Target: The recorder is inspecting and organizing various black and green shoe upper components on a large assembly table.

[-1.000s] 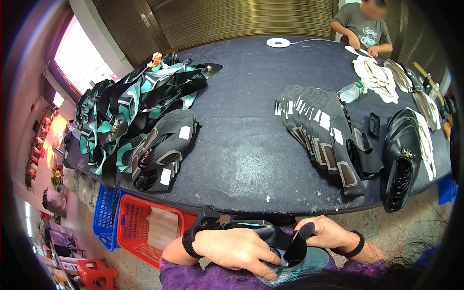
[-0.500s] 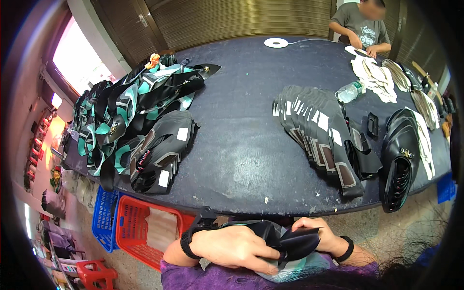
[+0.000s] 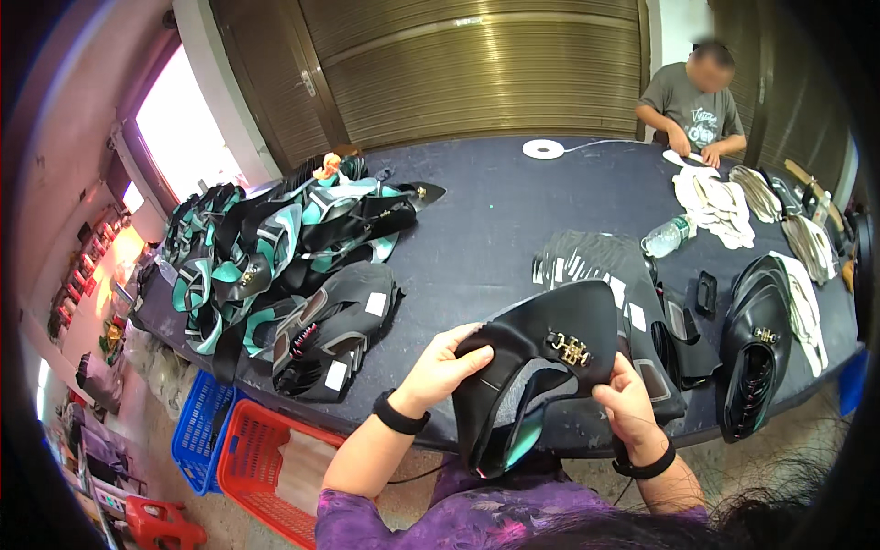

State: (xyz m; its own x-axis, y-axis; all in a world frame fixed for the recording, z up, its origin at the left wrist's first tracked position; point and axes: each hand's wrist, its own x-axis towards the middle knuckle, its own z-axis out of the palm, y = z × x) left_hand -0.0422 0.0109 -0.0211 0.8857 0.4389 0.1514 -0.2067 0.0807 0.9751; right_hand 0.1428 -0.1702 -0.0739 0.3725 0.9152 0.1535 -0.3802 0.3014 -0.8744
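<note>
**Shoe upper held up between both hands, over near table edge**

Dark table takes most of the view. On its left side, big heap of teal-and-black uppers; right of centre, a fanned row of black pieces; far right, a stack of black uppers w/ gold buckles. At far end a co-worker sits at pale insoles.

Black shoe upper is off the table, raised in front of the person, just above the near edge. Long axis runs lower-left to upper-right; gold buckle sits toward upper-right end, teal lining shows at the bottom.

Left hand grasps the left edge, thumb over the top, fingers curled behind. Right hand pinches lower-right rim, just below the buckle. Both hands touch the upper; right one is nearer the buckle. Black band on each wrist.
</note>
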